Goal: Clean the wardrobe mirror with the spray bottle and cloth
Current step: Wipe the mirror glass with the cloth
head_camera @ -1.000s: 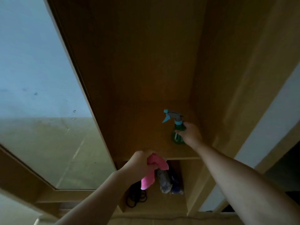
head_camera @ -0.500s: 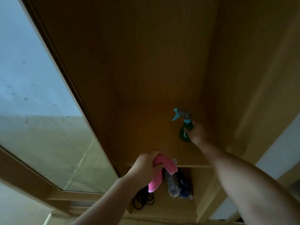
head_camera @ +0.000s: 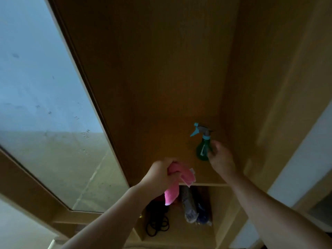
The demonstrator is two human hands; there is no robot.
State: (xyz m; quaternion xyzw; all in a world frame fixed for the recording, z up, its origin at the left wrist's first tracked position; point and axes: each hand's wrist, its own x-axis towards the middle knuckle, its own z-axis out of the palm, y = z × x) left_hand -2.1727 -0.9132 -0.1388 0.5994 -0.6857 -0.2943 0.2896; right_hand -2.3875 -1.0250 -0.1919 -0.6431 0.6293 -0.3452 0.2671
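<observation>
Grips a pink cloth (head_camera: 173, 192) in the left hand (head_camera: 159, 174), at 6 o'clock from frame centre. Wraps all fingers tight round the bunched upper part of the cloth; lets the loose end hang toward 6 o'clock, past the front edge of the wooden shelf (head_camera: 161, 141).

Holds the right hand (head_camera: 221, 159) at 4 o'clock from frame centre, directly at 3 o'clock of the spray bottle (head_camera: 202, 146). Lays loosely curled fingertips (head_camera: 210, 154) against the green body, thumb raised toward 12 o'clock. Cannot tell whether pinched or merely touched.

Stands upright on the shelf, deep inside the compartment, near the right side panel (head_camera: 260, 87). Carries a light blue trigger head above the green body, nozzle aimed toward 9 o'clock. Sits at 1 o'clock of the cloth, apart from it.

Shows the wardrobe mirror (head_camera: 45, 105) at 9 o'clock, on the door left of the compartment. Bears small specks and droplet marks across the glass, most of them near its right edge.

Stores, in the lower compartment at 6 o'clock under the shelf: a coil of black cord (head_camera: 158, 225) at 7 o'clock of the hanging cloth end, a grey wrapped bundle (head_camera: 188, 205) at 3 o'clock of the cord, and a dark blue bundle (head_camera: 203, 214) touching the grey one on its right.
</observation>
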